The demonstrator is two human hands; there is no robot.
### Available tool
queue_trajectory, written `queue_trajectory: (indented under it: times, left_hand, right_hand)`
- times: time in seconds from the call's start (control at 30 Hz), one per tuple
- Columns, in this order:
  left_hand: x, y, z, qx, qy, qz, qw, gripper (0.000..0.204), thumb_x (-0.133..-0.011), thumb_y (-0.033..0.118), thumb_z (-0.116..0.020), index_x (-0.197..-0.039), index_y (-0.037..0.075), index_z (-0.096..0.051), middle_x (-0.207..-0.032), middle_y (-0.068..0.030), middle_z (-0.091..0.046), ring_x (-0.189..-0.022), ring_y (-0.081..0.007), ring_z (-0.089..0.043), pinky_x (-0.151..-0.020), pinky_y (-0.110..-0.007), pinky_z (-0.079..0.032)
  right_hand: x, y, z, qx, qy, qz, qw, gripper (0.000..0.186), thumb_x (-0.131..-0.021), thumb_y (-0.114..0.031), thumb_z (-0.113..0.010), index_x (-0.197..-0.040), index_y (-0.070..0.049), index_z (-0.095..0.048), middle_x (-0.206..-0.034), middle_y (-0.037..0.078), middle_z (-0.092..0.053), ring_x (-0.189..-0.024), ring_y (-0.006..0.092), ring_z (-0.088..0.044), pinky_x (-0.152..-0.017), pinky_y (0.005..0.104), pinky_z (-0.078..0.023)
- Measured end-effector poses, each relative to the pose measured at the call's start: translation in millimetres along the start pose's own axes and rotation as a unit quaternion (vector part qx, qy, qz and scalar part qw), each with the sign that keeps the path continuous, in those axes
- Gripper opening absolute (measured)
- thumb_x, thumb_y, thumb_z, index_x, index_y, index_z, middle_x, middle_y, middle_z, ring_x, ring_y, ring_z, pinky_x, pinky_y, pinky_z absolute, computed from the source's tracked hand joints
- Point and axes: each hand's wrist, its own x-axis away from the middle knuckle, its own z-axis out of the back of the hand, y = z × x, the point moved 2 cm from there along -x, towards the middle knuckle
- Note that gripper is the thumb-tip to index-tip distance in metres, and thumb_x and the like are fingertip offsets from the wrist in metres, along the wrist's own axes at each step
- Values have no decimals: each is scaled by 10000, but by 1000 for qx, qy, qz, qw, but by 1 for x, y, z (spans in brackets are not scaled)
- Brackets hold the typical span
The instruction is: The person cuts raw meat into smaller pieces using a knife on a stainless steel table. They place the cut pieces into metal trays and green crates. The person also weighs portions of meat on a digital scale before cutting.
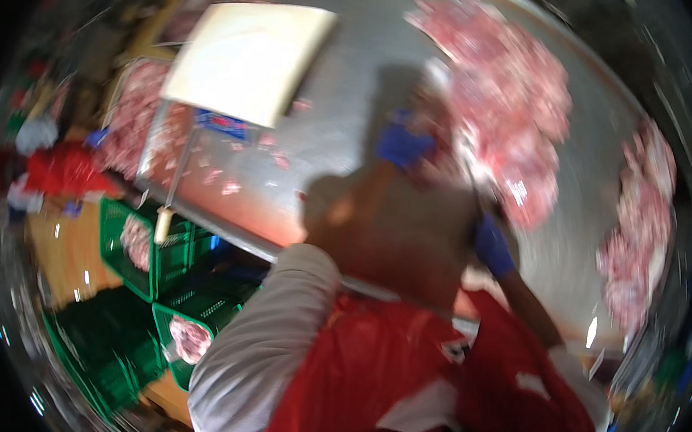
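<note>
A large slab of raw pink meat [506, 81] lies on the steel table [338, 111], ahead and slightly right of me. My left hand [407, 140], in a blue glove, is closed on a darker piece of meat [436, 140] at the slab's left side. Lower right, my right hand [493, 245], also blue-gloved, is closed around what looks like a knife. Its thin dark blade [475, 185] points up toward the slab's near edge. Motion blur smears both hands, so single fingers do not show.
A white cutting board [248, 57] sits at the upper left, with meat scraps [232, 188] below it. More meat lies piled on the far left [139, 118] and right [639, 225]. Green crates [108, 344] stand beside the table. A person in red [70, 169] works at the left.
</note>
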Motion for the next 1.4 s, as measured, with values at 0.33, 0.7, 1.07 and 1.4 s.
queue_trajectory:
  times: [0.33,0.7,1.07,1.4]
  left_hand:
    - [51,25,-49,233,-100,147,956,517,-662,94,-797,-1128,35,-580,-988,-55,-648,-901,-166,-621,-784,-316,-534]
    - [75,46,24,380,-245,204,868,393,-837,115,-578,-1217,16,-592,-1102,-101,-664,-1025,-220,-645,-924,-347,-527]
    - [172,76,113,374,-199,195,884,429,-926,113,-529,-1327,-30,-481,-1122,-134,-621,-895,-191,-630,-734,-274,-533]
    - [166,183,172,539,-117,-16,834,574,-823,204,-645,-1338,4,-488,-1305,-130,-546,-1175,-208,-544,-1022,-361,-450]
  right_hand:
    - [-230,-1,28,-74,-153,-274,947,155,-935,-94,-471,-1048,12,-483,-896,308,-649,-860,452,-668,-706,516,-531]
    - [-83,4,42,-100,-171,-239,951,327,-968,-154,-468,-1226,35,-402,-840,314,-639,-803,500,-633,-687,572,-484]
    - [-209,-58,11,-197,-73,-247,946,159,-987,-166,-470,-998,-20,-534,-679,202,-553,-598,317,-565,-552,483,-425]
    - [-151,-13,3,-200,16,-270,942,429,-1035,-296,-460,-1317,25,-425,-898,202,-563,-738,283,-528,-657,397,-445]
